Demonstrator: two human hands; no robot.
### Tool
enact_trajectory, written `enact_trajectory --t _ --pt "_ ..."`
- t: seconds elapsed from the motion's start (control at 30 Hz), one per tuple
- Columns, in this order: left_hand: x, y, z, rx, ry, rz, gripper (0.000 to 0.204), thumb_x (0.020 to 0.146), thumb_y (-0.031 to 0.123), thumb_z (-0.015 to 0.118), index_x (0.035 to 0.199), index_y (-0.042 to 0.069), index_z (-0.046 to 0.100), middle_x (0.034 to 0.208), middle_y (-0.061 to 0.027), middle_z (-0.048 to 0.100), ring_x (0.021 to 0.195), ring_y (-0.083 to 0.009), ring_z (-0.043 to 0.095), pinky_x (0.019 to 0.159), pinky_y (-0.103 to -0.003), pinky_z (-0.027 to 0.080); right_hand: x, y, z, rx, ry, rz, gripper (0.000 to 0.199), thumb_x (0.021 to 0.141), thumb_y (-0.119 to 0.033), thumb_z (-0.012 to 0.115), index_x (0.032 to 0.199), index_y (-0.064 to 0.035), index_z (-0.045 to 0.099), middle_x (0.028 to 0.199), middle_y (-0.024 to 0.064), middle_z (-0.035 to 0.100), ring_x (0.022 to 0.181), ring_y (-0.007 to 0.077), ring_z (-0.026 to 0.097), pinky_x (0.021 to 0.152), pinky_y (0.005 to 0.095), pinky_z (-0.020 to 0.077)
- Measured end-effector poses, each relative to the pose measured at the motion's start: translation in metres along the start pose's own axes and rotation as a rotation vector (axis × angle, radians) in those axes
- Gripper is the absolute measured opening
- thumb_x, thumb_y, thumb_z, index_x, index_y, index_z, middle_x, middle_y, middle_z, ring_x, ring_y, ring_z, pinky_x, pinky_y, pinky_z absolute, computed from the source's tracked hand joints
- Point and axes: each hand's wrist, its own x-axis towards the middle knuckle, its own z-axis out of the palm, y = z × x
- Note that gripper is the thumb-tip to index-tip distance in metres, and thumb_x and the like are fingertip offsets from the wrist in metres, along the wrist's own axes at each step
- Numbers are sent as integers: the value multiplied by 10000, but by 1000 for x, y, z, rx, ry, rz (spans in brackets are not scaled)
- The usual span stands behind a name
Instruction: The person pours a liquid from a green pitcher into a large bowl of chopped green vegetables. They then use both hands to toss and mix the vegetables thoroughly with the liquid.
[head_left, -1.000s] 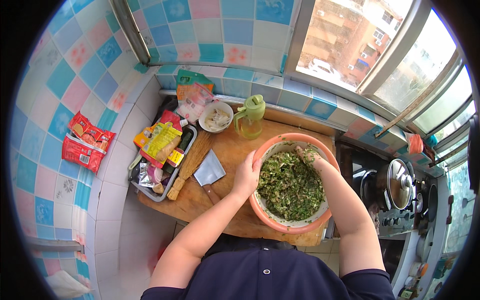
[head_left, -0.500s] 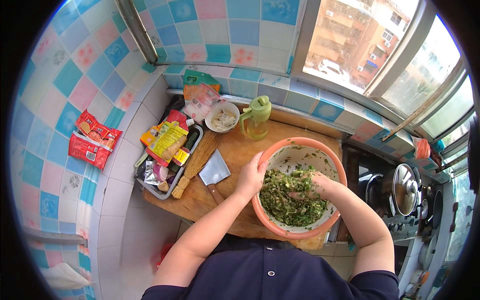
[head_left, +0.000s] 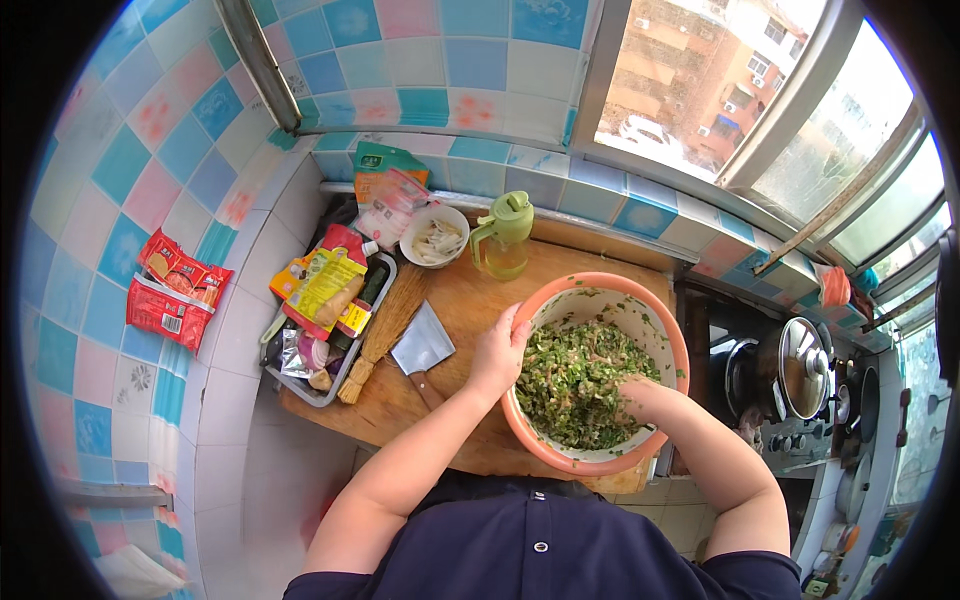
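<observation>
A big orange-rimmed mixing bowl (head_left: 680, 385) with a pale inside stands on the wooden board. Chopped green filling (head_left: 580, 375), mixed with paler bits, fills much of it and specks its walls. My left hand (head_left: 500, 352) grips the bowl's left rim, thumb toward the inside. Down in the filling at the right side is my right hand (head_left: 648, 402), its fingers buried and hidden. Left of the bowl lies a cleaver (head_left: 423, 340), its wooden handle toward me.
The wooden board (head_left: 470, 420) holds a green-lidded oil jug (head_left: 505, 235), a white bowl (head_left: 436, 237), a straw brush (head_left: 385, 330) and a grey bin (head_left: 322, 393) of packets and vegetables. Red packets (head_left: 178, 290) lie on the left ledge. A lidded pot (head_left: 803, 370) stands right on the stove.
My right hand has pushed down into the filling; its fingers, partly seen before under a raised clump, are now covered. The clump has dropped and spread. My left hand still holds the rim.
</observation>
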Motion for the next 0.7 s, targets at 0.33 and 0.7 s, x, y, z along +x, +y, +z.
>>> enact_trajectory --t 0.33,0.7 --pt "-3 3 -3 -1 14 21 392 960 292 455 1216 1 514 894 -229 640 828 -368 625 704 -418 473 82 20 -62 378 512 423 176 838 -124 505 797 -46 657 780 127 623 774 287 608 683 408 483" --pt "2 7 -3 1 4 2 411 956 321 461 1234 22 507 879 -236 636 819 -378 620 697 -415 472 134 -29 -60 288 52 20 213 786 -181 568 937 -59 655 974 130 627 998 299 547 829 414 452"
